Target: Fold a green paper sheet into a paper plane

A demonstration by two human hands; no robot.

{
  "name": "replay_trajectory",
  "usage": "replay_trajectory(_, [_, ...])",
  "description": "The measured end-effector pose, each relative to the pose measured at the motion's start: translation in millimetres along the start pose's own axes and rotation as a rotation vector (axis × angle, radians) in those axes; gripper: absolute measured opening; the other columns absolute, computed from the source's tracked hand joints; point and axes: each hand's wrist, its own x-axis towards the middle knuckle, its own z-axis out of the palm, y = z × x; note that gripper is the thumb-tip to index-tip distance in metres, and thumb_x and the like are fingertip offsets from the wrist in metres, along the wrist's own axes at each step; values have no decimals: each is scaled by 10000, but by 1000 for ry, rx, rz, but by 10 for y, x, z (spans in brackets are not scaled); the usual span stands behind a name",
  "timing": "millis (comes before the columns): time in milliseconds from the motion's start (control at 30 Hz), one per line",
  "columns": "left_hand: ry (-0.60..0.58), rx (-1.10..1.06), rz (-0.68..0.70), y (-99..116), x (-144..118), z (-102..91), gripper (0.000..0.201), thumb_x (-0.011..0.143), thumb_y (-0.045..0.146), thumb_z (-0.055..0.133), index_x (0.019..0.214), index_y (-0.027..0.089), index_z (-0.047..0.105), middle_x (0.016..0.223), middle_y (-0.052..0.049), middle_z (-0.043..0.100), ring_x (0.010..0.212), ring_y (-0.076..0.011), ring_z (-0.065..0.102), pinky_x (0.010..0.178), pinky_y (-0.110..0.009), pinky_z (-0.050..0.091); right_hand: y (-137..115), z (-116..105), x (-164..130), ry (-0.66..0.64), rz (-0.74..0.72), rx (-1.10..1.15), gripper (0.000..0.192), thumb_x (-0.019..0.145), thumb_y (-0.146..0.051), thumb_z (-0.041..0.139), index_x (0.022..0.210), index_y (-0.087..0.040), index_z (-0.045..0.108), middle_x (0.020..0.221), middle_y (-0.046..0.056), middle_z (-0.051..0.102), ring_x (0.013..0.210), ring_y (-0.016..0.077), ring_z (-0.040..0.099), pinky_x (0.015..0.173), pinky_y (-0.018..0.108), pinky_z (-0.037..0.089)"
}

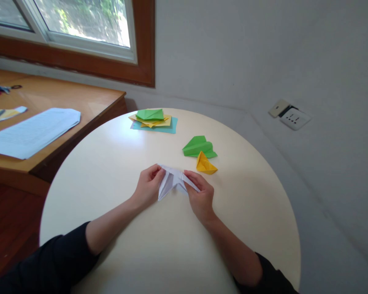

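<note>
Shaping folded white paper, apparently: left hand and right hand pinch opposite sides, over the surface, near the yellow paper. Next move likely needs light, even grip.

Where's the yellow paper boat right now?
In the head view, the yellow paper boat is right of centre, just beyond the right hand, by the green plane.

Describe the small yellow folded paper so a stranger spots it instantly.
On the round white table, look just past the right hand. The yellow folded paper sits before the green folded paper, smaller than it and well apart from the far paper stack.
</note>
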Motion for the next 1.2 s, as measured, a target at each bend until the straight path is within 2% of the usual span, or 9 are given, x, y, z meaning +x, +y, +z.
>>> replay_trajectory(200, [-58,-30,-63,-48,80,-118,291,741,382,565,588,157,462,540,49,395,520,-76,352,487,-199,267,-75,19,43,117,127,36,210,653,-267,688,841,-177,664,825,45,701,770,181,665,686,301,554])
replay_trajectory(367, [-80,-129,-78,-57,117,-183,304,721,383,588,576,165,432,552,50,384,530,-78,356,495,-195,285,-43,31,81,169,301,199,286,594,-375,739,751,-155,645,686,4,669,626,146,638,638,307,558])
replay_trajectory(633, [-90,-200,-85,-39,125,-175,293,711,368,611,575,164,452,560,50,410,548,-81,378,531,-192,328,21,6,107,139,466,383,300,576,-356,744,778,-152,655,719,6,677,643,153,652,654,322,566])
replay_trajectory(800, [-70,-147,-34,-48,126,-173,289,719,411,614,626,160,505,592,42,461,575,-88,414,567,-202,353,5,13,132,128,449,420,172,573,-250,695,712,-153,667,702,-1,670,636,139,630,640,313,568])
replay_trajectory(933, [-34,-155,-19,-47,124,-170,255,723,399,621,688,155,555,648,26,534,604,-88,456,582,-195,358,-3,22,124,103,427,392,169,594,-237,649,734,-151,687,722,11,683,666,146,624,639,309,556])
replay_trajectory(1000, [-32,-182,-60,-36,120,-166,258,716,405,627,696,160,548,641,28,546,581,-85,466,557,-191,354,10,21,118,99,423,384,173,597,-241,644,740,-154,688,714,6,682,662,142,618,637,300,544])
replay_trajectory(1200, [-70,-286,-306,56,108,-152,358,603,434,713,680,166,489,592,37,557,517,-89,496,492,-183,346,56,8,121,141,425,389,130,596,-290,651,610,-165,619,606,-25,632,568,121,562,560,260,491])
